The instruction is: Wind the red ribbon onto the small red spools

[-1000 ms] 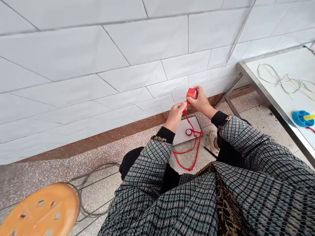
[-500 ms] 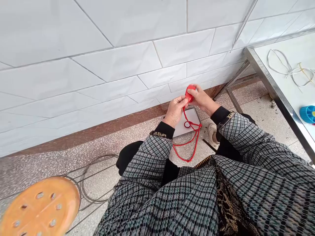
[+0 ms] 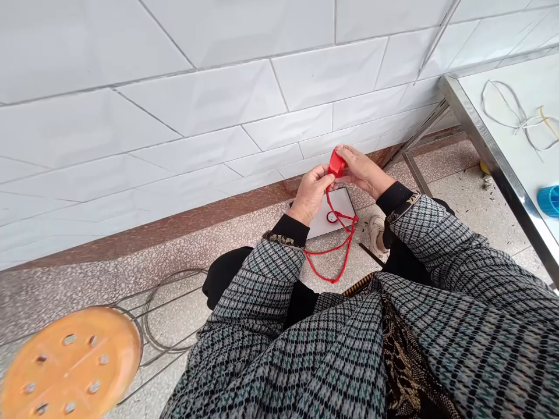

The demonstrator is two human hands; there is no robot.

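Note:
A flat red bundle [image 3: 336, 164], which looks like a folded band, is held between my two hands above the floor. My left hand [image 3: 311, 189] pinches its lower left end with thumb and fingers closed, where a red cord [image 3: 348, 244] comes out and hangs down in loops. On the other side, my right hand [image 3: 358, 169] grips the upper right part, thumb on top and the other fingers partly hidden behind. Beneath the hands lies a flat white panel [image 3: 321, 224] with a small round red-rimmed dial [image 3: 332, 216]; the cord hangs across it in view.
A metal-framed table [image 3: 498, 139] stands at right, bearing white cable loops [image 3: 519, 119] and a blue plastic piece [image 3: 548, 201]. An orange round stool seat [image 3: 65, 364] with wire legs is at lower left. The white tiled wall [image 3: 174, 180] rises ahead. My shoe [image 3: 376, 235] is near the panel.
My right hand has shifted slightly on the red bundle, which now shows tilted more upright. My left hand keeps its pinch. The camera view has moved a little.

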